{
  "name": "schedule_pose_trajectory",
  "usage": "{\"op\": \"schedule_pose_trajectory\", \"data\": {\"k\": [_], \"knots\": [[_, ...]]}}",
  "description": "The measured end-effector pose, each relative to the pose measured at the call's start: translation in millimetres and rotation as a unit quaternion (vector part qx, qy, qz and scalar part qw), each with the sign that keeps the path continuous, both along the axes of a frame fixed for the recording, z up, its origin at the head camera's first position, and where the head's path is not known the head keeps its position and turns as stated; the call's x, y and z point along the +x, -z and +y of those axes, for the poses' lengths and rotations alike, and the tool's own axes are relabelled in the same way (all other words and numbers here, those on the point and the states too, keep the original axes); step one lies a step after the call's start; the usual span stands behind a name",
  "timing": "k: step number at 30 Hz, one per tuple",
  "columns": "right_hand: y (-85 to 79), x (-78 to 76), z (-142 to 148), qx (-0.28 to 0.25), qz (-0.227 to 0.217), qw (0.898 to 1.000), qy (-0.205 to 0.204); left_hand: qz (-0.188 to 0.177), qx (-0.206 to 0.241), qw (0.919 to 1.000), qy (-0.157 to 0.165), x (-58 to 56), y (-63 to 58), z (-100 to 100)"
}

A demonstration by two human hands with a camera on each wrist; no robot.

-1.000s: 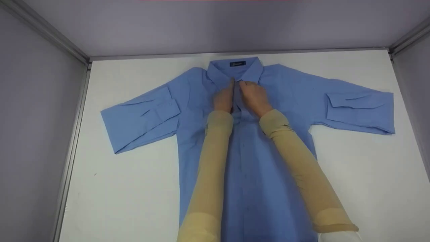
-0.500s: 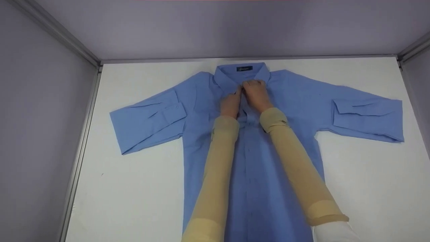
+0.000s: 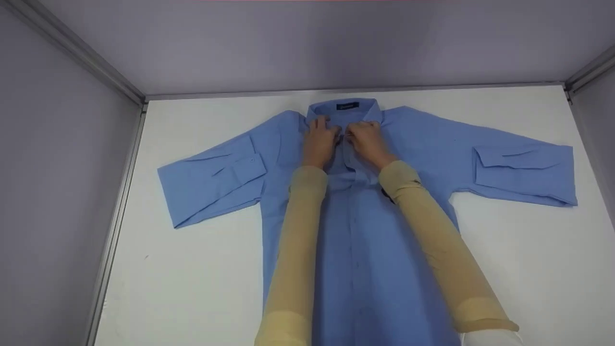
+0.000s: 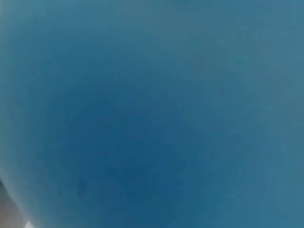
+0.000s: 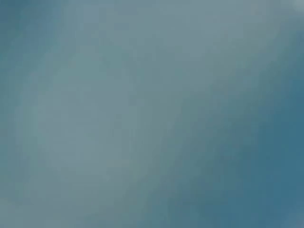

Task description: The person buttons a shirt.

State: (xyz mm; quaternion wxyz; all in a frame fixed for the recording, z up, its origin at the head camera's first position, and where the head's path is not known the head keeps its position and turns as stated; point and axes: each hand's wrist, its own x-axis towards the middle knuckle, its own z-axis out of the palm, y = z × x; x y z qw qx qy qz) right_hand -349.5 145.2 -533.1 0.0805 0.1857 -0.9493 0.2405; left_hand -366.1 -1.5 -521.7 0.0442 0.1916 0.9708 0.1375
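Note:
A blue button-up shirt [image 3: 408, 230] lies front up in the head view, its collar at the far end with a dark label [image 3: 347, 105] inside. My left hand [image 3: 318, 144] is at the left side of the neck opening, thumb and index finger pinching the front edge just under the collar. Close beside it, my right hand [image 3: 369, 143] pinches the opposite front edge with curled fingers. Whatever lies between the fingertips is too small to tell. Below the hands the front edges part slightly. Only blurred blue cloth [image 4: 156, 118] fills the left wrist view; the right wrist view is a blur.
The shirt rests on a white table [image 3: 202, 278] with grey panels [image 3: 307, 43] at the back and both sides. Both shirt sleeves are folded back on themselves, the left sleeve [image 3: 211, 187] and the right sleeve [image 3: 523, 175].
My left hand has moved up and slightly left towards the collar since half a second ago, its fingers now more spread. The right hand stays near the collar. The head view has shifted slightly.

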Motion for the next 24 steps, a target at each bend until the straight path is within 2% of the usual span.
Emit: {"op": "schedule_pose_trajectory", "data": {"k": [2, 5, 7, 10, 12, 15, 19, 21, 24], "knots": [[-3.7, 2.3, 2, -0.018, 0.006, 1.0, -0.008, 0.003, -0.009, 0.9996, 0.028, -1.5, -2.3, 0], [-6.5, 4.2, 7, -0.038, 0.02, 0.999, -0.013, -0.042, 0.006, 0.9979, 0.049, -3.2, -7.2, 1], [-7.8, 5.2, 10, -0.062, 0.041, 0.997, -0.017, -0.073, 0.029, 0.9958, 0.047, -3.9, -10.0, 2], [-9.8, 6.4, 14, -0.089, 0.084, 0.992, -0.028, -0.093, 0.065, 0.9929, 0.034, -4.3, -13.2, 3], [-11.9, 7.1, 15, -0.093, 0.113, 0.988, -0.04, -0.097, 0.092, 0.9908, 0.023, -4.9, -14.8, 5], [-14.7, 7.4, 15, -0.067, 0.143, 0.986, -0.056, -0.095, 0.138, 0.9859, 0.001, -6.4, -18.3, 7], [-17.9, 6.5, 11, -0.038, 0.161, 0.983, -0.077, -0.107, 0.198, 0.9739, -0.029, -8.7, -22.4, 7], [-19.7, 6.5, 8, -0.031, 0.162, 0.982, -0.087, -0.12, 0.233, 0.9645, -0.034, -9.1, -23.3, 7], [-20.7, 7.2, 5, -0.022, 0.167, 0.982, -0.09, -0.147, 0.288, 0.9457, -0.031, -8.4, -24.0, 7]]}}
